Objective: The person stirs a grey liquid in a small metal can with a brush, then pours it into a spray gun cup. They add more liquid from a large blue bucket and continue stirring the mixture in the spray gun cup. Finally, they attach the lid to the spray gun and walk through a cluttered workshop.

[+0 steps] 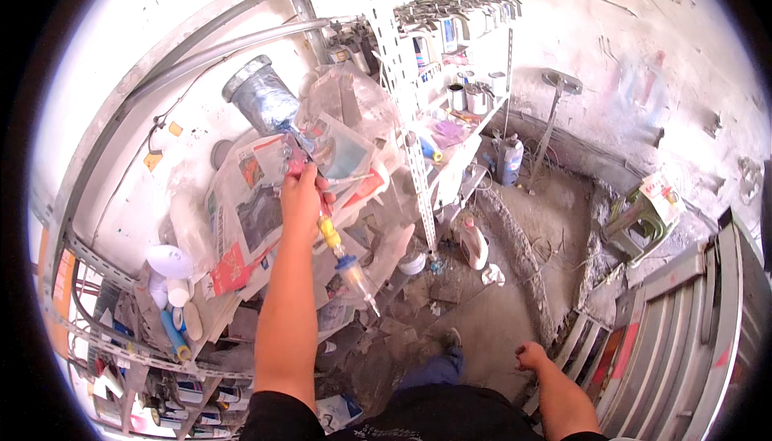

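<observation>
My left hand (pixel 301 196) reaches out over a newspaper-covered shelf, its fingers wrapped round the handle of a spray gun (pixel 297 154). A translucent, silvery-blue cup (pixel 272 102) with a grey lid sits tilted on top of the gun. From below the handle hangs a yellow fitting (pixel 329 232), then a clear inline filter (pixel 351 274) with a blue collar and a pointed metal end. Low on the right, my right hand (pixel 531 356) hangs over the floor beside grey slatted panels (pixel 667 344). Its fingers are curled in, with nothing visible in them.
Crumpled newspaper (pixel 241 208) and plastic film spread around the gun. Cans (pixel 466 19) crowd the perforated metal rack behind. A whitish jug (pixel 473 244) stands on the floor near a rough raised edge (pixel 527 272). A green machine (pixel 643 220) sits at the right.
</observation>
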A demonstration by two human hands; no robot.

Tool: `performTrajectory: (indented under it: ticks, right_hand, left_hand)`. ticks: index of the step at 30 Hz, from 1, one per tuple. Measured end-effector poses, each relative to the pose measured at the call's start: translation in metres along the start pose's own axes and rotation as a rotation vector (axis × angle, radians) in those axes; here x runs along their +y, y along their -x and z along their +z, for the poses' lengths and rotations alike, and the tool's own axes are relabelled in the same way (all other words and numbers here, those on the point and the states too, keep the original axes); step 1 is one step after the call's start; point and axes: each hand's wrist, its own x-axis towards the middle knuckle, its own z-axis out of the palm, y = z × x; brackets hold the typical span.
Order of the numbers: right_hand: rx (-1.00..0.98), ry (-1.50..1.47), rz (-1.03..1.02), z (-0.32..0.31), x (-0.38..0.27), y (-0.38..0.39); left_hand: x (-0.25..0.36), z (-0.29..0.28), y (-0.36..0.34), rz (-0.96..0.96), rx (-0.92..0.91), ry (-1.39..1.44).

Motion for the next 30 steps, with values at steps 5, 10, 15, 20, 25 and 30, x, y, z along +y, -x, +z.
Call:
performTrajectory:
  ticks: [5, 10, 15, 20, 25, 30]
  right_hand:
    - [0.035, -0.057, 0.167, -0.023, 0.041, -0.017]
    - [0.085, -0.319, 0.399, -0.025, 0.045, -0.007]
    - [0.130, -0.771, 0.439, 0.044, 0.138, -0.019]
    - [0.111, -0.957, 0.597, 0.030, 0.117, -0.020]
    - [0.185, -0.841, 0.611, -0.039, 0.063, -0.004]
    - [0.177, -1.107, 0.678, -0.053, 0.044, 0.006]
  left_hand:
    - [-0.014, 0.027, -0.122, -0.126, -0.029, 0.026]
    - [-0.015, 0.019, -0.223, -0.221, 0.025, -0.120]
    - [-0.032, 0.023, -0.285, -0.266, 0.069, -0.204]
    - [-0.053, 0.013, -0.320, -0.309, 0.081, -0.314]
    - [-0.069, 0.015, -0.354, -0.330, 0.135, -0.377]
    - [-0.082, 0.007, -0.379, -0.295, 0.115, -0.378]
